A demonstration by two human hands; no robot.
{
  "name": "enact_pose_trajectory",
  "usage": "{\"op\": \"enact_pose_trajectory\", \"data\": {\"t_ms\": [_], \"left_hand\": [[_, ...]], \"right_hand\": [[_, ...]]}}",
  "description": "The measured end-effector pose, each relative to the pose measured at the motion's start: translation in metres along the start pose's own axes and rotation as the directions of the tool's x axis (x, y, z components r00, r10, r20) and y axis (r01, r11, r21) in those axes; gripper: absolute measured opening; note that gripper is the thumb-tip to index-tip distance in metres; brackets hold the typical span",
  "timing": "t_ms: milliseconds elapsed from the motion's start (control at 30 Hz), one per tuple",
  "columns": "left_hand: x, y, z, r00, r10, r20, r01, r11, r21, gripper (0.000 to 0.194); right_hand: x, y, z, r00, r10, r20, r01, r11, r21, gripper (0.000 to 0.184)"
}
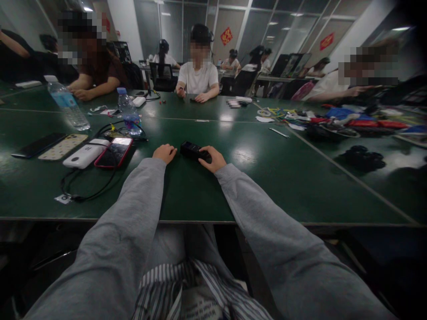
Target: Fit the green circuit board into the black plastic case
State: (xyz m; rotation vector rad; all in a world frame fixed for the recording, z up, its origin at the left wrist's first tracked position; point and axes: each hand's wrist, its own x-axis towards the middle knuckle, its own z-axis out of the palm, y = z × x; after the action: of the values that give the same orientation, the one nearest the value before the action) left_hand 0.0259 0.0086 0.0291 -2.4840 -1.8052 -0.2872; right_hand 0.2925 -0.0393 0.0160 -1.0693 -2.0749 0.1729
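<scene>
A black handheld device (pixel 191 150) with a small dark screen lies on the green table in front of me. My right hand (pixel 213 159) grips its near right end, thumb on the near side and fingers over the top. Just left of the device, my left hand (pixel 164 153) rests on the tabletop with its fingers loosely bent and holding nothing. A small gap separates it from the device. To the left of that hand are a phone in a red case (pixel 114 153) and a white power bank (pixel 85 153) with a black cable.
Two more phones, one dark (pixel 39 145) and one in a patterned case (pixel 62 147), lie at the left. Two water bottles (pixel 68 104) (pixel 129 113) stand behind them. Cables and bags (pixel 353 118) are heaped at the right, near a black bundle (pixel 362 158). Other people sit around the table.
</scene>
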Motion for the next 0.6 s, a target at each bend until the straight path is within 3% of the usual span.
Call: {"op": "enact_pose_trajectory", "data": {"t_ms": [600], "left_hand": [[0.0005, -0.0001, 0.0001, 1.0, -0.003, -0.001, 0.003, 1.0, -0.004, 0.041]], "right_hand": [[0.0005, 0.003, 0.0012, 1.0, 0.005, 0.013, -0.005, 1.0, 0.018, 0.036]]}}
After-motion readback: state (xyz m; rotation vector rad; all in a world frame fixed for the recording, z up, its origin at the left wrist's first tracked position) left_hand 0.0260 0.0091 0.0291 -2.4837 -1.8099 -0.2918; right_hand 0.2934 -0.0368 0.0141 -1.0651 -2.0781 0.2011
